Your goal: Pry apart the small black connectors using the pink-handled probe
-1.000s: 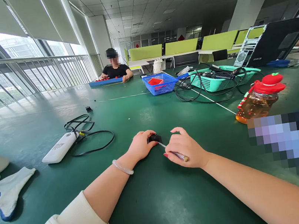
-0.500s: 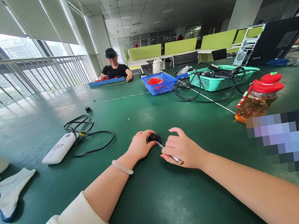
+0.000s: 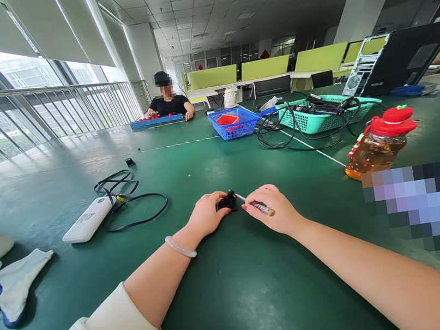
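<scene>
In the middle of the green table, my left hand (image 3: 209, 214) grips a small black part (image 3: 225, 202) at its left side, fingers behind it and thumb in front. Its details are too small to make out. My right hand (image 3: 274, 209), just to the right, is closed around a slim metal-shafted tool (image 3: 263, 208) with a thicker, brownish rear end. The tool's thin end points up and left, at the right side of the black part. Whether the two touch is hard to tell.
To the left lie a white power bank (image 3: 90, 219), a black cable (image 3: 142, 197) and a white-and-blue glove (image 3: 22, 282). A blue basket (image 3: 239, 129), a cable-filled green basket (image 3: 313, 126) and a red-lidded bottle (image 3: 382, 146) stand farther off. Another person (image 3: 169, 103) sits across the table.
My right hand has moved slightly up and right, and its raised index finger has curled in. The tool now lies flatter, its tip at the part's right side. My left hand stays put.
</scene>
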A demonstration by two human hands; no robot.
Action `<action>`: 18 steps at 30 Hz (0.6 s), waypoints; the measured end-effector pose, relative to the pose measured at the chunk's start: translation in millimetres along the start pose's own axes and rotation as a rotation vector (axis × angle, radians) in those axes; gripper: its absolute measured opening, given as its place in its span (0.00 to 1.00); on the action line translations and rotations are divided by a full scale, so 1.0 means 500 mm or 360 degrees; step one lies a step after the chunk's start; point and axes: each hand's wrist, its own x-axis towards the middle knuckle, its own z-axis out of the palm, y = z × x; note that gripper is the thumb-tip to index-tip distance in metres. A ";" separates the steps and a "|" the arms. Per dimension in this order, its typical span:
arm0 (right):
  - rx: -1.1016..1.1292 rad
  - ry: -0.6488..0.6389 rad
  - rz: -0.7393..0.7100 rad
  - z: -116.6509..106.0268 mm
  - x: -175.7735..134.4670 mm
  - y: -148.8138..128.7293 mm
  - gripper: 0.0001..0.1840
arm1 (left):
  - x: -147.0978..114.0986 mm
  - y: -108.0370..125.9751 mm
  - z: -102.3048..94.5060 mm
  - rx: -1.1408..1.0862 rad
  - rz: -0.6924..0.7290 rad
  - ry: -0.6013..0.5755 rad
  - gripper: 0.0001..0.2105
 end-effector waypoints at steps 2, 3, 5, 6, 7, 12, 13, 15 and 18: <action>0.0191 0.0033 0.0242 0.002 0.000 0.009 0.13 | -0.001 0.001 -0.003 0.0010 0.0016 -0.0020 0.17; 0.0288 0.0077 0.0370 0.002 0.000 0.011 0.14 | -0.002 0.001 -0.004 0.0009 0.0016 -0.0028 0.17; 0.0463 0.0199 0.0591 0.002 0.000 0.013 0.17 | -0.004 0.001 -0.004 0.0006 0.0022 -0.0034 0.18; 0.0537 0.0254 0.0662 0.001 -0.001 0.012 0.19 | -0.005 0.001 -0.004 0.0006 0.0032 -0.0032 0.18; 0.0601 0.0288 0.0701 0.001 -0.001 0.011 0.20 | -0.006 0.001 -0.003 0.0004 0.0045 -0.0029 0.19; 0.0786 0.0166 0.0749 0.008 -0.002 0.003 0.24 | -0.008 0.000 0.000 0.0001 0.0063 -0.0037 0.20; 0.0780 0.0132 0.0757 0.010 -0.002 0.002 0.23 | -0.008 0.000 0.000 0.0002 0.0058 -0.0046 0.20; 0.0703 0.0052 0.0710 0.012 -0.002 -0.003 0.22 | -0.006 0.000 -0.001 0.0004 0.0047 -0.0064 0.20; 0.0434 -0.0101 0.0465 0.009 -0.001 -0.014 0.19 | -0.005 0.001 -0.002 0.0004 0.0047 -0.0083 0.20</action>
